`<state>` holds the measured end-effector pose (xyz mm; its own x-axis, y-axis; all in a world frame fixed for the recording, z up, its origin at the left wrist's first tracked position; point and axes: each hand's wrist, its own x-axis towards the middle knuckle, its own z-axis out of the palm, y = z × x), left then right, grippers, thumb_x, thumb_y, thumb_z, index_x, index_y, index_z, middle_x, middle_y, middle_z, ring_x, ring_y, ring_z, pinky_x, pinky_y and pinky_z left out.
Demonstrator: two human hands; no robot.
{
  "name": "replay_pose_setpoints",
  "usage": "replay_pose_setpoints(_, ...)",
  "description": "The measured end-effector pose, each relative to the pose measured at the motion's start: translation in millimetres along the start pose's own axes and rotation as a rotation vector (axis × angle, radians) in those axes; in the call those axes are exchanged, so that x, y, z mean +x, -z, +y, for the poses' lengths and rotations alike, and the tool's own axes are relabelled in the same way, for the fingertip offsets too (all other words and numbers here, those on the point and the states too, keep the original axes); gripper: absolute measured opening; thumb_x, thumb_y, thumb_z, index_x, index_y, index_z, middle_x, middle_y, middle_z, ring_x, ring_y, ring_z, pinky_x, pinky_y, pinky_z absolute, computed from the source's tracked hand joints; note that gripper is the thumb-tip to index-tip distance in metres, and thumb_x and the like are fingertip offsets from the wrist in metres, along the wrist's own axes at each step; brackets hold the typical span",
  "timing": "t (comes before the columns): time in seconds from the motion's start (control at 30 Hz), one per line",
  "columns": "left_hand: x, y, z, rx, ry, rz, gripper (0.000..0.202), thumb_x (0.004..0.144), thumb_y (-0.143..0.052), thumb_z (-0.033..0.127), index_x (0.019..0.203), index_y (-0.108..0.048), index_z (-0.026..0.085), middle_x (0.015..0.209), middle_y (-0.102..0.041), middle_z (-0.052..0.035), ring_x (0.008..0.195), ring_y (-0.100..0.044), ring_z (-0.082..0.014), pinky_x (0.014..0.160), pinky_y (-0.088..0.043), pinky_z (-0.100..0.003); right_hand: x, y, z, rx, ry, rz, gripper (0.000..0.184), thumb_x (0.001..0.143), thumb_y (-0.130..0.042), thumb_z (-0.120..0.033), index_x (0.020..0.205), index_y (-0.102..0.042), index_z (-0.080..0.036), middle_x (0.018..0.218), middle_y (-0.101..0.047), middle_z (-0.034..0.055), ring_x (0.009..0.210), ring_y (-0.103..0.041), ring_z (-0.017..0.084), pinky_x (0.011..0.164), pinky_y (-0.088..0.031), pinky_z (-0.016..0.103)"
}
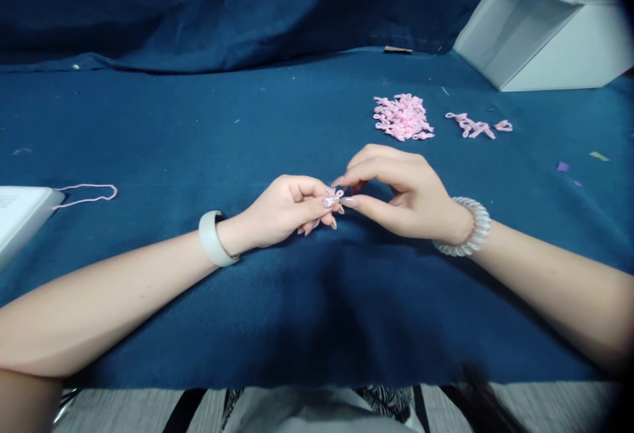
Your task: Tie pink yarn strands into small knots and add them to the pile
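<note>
In the head view, your left hand [282,208] and your right hand [401,195] meet near the middle of the blue cloth [317,327] that covers the desk. Between them is a small pink loop [336,193], and your fingertips hide most of it, so you can't make out its full shape. Only a little shows, rising from the pinch toward the far side, and its long axis is hard to judge.

Your left thumb and forefinger [317,203] are clenched on the loop. Your right thumb and forefinger [354,202] stand open around its right side, right beside it, and it's impossible to tell whether they grip it.

A pile of similar pink loops [402,117] lies beyond your right hand, with a looser pink cluster [473,125] just to its right. A strand of pink cord [86,195] lies well to your left, touching a white box [20,222] that is cut off by the frame edge. A white angular stand [539,30] sits at the far right, partly cut off, and a dark blur covers the lower right corner
</note>
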<state>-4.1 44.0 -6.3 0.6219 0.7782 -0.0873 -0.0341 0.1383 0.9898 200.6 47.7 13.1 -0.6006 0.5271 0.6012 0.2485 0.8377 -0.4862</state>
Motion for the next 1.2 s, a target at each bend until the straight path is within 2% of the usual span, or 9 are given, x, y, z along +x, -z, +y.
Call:
replay_pose_setpoints(0.13,0.0,0.1,0.2,-0.019,0.0,-0.016,0.024,0.08,-0.068,0.034,0.078,-0.065,0.011,0.064,-0.065,-0.0014,0.043,-0.046,-0.0018,0.041,-0.035,-0.012,-0.3,0.8,-2.5,-0.1,0.022,-0.001,0.016,0.089,-0.05,-0.02,0.088,-0.066,-0.019,0.082,-0.064,0.005,0.079,-0.06,0.014,0.072,-0.05,0.029)
replay_pose_setpoints(0.3,-0.1,0.0,0.1,-0.029,0.003,-0.014,0.022,0.08,-0.068,0.033,0.08,-0.066,0.011,0.064,-0.065,-0.0015,0.043,-0.046,-0.0018,0.041,-0.035,-0.012,-1.1,0.0,-4.3,-0.144,0.05,0.025,0.016,0.087,-0.051,-0.015,0.084,-0.066,-0.02,0.079,-0.064,0.0041,0.076,-0.06,0.014,0.071,-0.05,0.029)
replay_pose_setpoints(0.47,-0.7,1.0,-0.3,-0.034,0.006,-0.003,0.023,0.08,-0.069,0.033,0.078,-0.065,0.011,0.065,-0.066,-0.0021,0.043,-0.046,-0.002,0.04,-0.035,-0.012,-1.2,0.3,-4.7,-0.141,0.047,0.035,0.01,0.085,-0.056,-0.018,0.085,-0.066,-0.018,0.08,-0.065,0.0056,0.077,-0.061,0.015,0.071,-0.051,0.03)
replay_pose_setpoints(0.6,-0.5,1.3,-0.6,-0.037,0.003,-0.007,0.022,0.08,-0.068,0.032,0.077,-0.065,0.01,0.065,-0.066,-0.0017,0.043,-0.046,-0.0015,0.04,-0.035,-0.012,-0.3,0.7,-5.7,-0.159,0.044,0.02,0.012,0.087,-0.054,-0.02,0.087,-0.066,-0.02,0.081,-0.065,0.0052,0.078,-0.062,0.015,0.072,-0.052,0.03)
replay_pose_setpoints(0.9,0.2,0.9,0.5,-0.066,0.009,0.002,0.023,0.079,-0.069,0.032,0.077,-0.064,0.009,0.064,-0.066,-0.0017,0.042,-0.046,-0.0014,0.039,-0.035,-0.011,1.1,-2.2,-2.7,-0.169,0.164,0.074,0.007,0.084,-0.059,-0.013,0.084,-0.065,-0.015,0.076,-0.064,0.0054,0.072,-0.06,0.012,0.07,-0.052,0.026)
replay_pose_setpoints(1.2,1.1,0.2,0.3,-0.051,0.01,0.002,0.023,0.08,-0.069,0.031,0.078,-0.065,0.009,0.065,-0.067,-0.0026,0.041,-0.047,-0.0012,0.039,-0.036,-0.011,0.9,-1.7,-2.2,-0.193,0.134,0.103,0.014,0.084,-0.056,-0.015,0.077,-0.066,-0.021,0.073,-0.065,0.0022,0.069,-0.062,0.012,0.066,-0.052,0.025)
